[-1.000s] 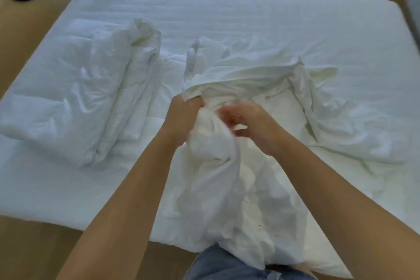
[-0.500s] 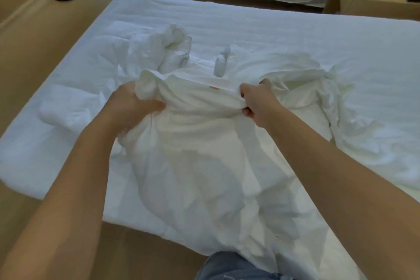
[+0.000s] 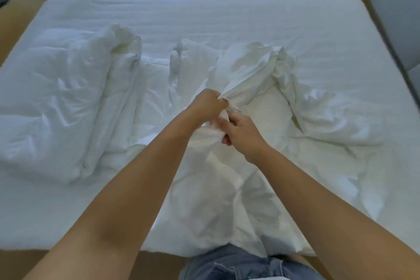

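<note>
Fingers (image 3: 223, 103) of the left hand (image 3: 208, 105) are curled tight round a gathered ridge of the white bed sheet (image 3: 250, 79). Those of the right hand (image 3: 242, 135) are bent in too, pinching the same bunch just nearer the foot edge of the mattress (image 3: 204, 18). The 2 hands are almost touching, and neither is slack or spread.

The sheet lies crumpled over the middle and right half of the mattress. Its loose end spills over the foot edge toward the person's jeans (image 3: 227, 263), and its far folds are heaped toward the head end. On the left half of the mattress sits a puffy folded duvet (image 3: 56, 102), apart from the hands.

The sheet looks thin, light and wholly limp, so it should hold no shape and will sag from whatever point is gripped. It is probably not fragile or slippery, yet a bunched handful tells little about where the edges run. A hem or corner would likely be the better hold, with the hands spread apart along it so the cloth hangs flat. Which fold here is an edge cannot be told. The main risk seems to be a twist staying trapped in the bunch, or the hanging end dragging on the floor.
</note>
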